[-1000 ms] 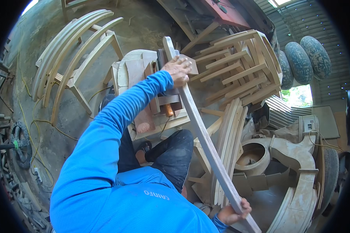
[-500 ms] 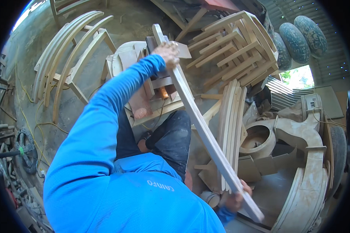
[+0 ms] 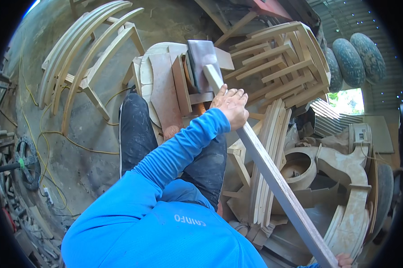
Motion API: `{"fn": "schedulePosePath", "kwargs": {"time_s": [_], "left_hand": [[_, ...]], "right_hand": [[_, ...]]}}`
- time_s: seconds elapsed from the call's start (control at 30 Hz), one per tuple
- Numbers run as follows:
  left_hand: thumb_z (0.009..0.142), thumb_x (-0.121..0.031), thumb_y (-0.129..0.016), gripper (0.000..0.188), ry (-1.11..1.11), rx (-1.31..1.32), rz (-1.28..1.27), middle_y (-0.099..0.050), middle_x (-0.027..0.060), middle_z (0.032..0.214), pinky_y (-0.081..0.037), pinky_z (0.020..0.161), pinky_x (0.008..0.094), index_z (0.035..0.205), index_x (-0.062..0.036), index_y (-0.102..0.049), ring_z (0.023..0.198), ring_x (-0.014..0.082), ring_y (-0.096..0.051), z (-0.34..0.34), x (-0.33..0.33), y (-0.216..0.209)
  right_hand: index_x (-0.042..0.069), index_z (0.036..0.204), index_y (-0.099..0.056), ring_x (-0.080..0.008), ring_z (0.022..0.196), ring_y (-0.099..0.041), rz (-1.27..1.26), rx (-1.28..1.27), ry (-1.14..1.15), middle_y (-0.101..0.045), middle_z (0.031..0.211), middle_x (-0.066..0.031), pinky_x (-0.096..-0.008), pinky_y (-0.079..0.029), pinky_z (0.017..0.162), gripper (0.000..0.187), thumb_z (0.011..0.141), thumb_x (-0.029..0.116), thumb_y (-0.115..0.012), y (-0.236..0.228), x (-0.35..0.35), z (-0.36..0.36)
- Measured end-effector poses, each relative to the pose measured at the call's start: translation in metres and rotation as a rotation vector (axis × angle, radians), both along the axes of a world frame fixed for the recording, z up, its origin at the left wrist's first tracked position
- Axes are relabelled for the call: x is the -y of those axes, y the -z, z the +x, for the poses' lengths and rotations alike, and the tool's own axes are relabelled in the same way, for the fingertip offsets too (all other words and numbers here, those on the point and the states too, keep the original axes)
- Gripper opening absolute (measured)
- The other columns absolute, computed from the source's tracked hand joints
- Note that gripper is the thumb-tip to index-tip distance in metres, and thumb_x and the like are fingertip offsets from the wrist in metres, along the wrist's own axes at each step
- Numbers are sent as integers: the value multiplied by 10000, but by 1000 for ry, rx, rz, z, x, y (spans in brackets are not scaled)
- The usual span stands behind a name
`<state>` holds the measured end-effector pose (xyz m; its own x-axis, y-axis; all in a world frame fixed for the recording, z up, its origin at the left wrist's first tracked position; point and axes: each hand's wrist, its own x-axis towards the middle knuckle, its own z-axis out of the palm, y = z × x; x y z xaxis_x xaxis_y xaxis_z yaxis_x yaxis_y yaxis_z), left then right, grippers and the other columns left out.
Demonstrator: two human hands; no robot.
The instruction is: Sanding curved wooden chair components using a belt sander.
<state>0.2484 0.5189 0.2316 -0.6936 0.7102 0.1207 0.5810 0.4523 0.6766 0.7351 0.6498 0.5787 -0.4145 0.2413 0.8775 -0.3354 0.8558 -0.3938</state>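
Note:
A long, straight wooden bar [image 3: 282, 192] slants from the middle of the view down to the lower right. My left hand [image 3: 232, 107] lies over its upper part, palm down, fingers bent across it. At its lower end is my right hand [image 3: 344, 260], mostly cut off by the picture's rim, with a few fingers against the wood. The bar's upper end rests on or just over a flat, dark grey-brown belt-like surface [image 3: 201, 51] of a wood-framed machine; whether they touch is unclear. Beside that surface stands a reddish-brown board [image 3: 163, 85].
Curved wooden frames [image 3: 87, 58] stand on the floor at far left, near a yellow cord [image 3: 83, 146]. A slatted wooden stack [image 3: 286, 62] is at far right. Long strips [image 3: 268, 165] lean beneath the bar. Farther right are a round blower housing with duct [image 3: 302, 167] and a tire [image 3: 384, 192].
The bar has slid toward the lower right, its upper end drawn back onto the belt-like surface. Both hands have moved right and nearer, and my view has shifted slightly.

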Motion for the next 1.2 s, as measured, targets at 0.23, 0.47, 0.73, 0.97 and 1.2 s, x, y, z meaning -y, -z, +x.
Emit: {"fn": "schedulePosePath", "kwargs": {"time_s": [0.23,0.47,0.73,0.97,1.2], "left_hand": [[970,-285,-438,631,-12,-126,-84,-376,155,1643,-114,1288,514,1542,-19,-436,1547,282,-304,-71,2,22],[1013,-284,-407,580,-37,-312,-177,-372,127,1650,-108,1292,513,1537,-38,-450,1555,259,-290,-143,-4,56],[1001,-266,-419,604,-28,-610,-422,-336,106,1674,-159,1285,515,1576,-84,-401,1563,247,-277,-238,-2,64],[990,-256,-477,584,-14,-691,-456,-405,126,1631,-270,1236,558,1537,-53,-443,1536,298,-325,-264,1,53],[1009,-299,-424,603,35,-595,-474,-370,127,1650,-158,1270,555,1564,-63,-402,1554,285,-286,-161,-6,58]], "right_hand": [[58,1072,-614,-326,958,-594,-292,74,-69,-595,975,-162,-460,-503,842,356,887,347,-706,89,3,-4],[134,1177,-520,-342,1221,-572,-799,411,151,-553,1307,-179,-479,-471,1072,524,812,342,-833,214,18,0],[184,1234,-564,-381,1353,-517,-1121,296,-142,-527,1418,-213,-515,-526,1058,503,830,135,-861,323,30,-84],[110,1340,-542,-411,1188,-606,-986,294,-64,-553,1366,-290,-500,-570,920,592,820,260,-783,315,46,-112],[31,1139,-562,-271,926,-698,-842,359,340,-674,1089,-168,-373,-598,783,570,763,306,-890,279,22,50]]}}
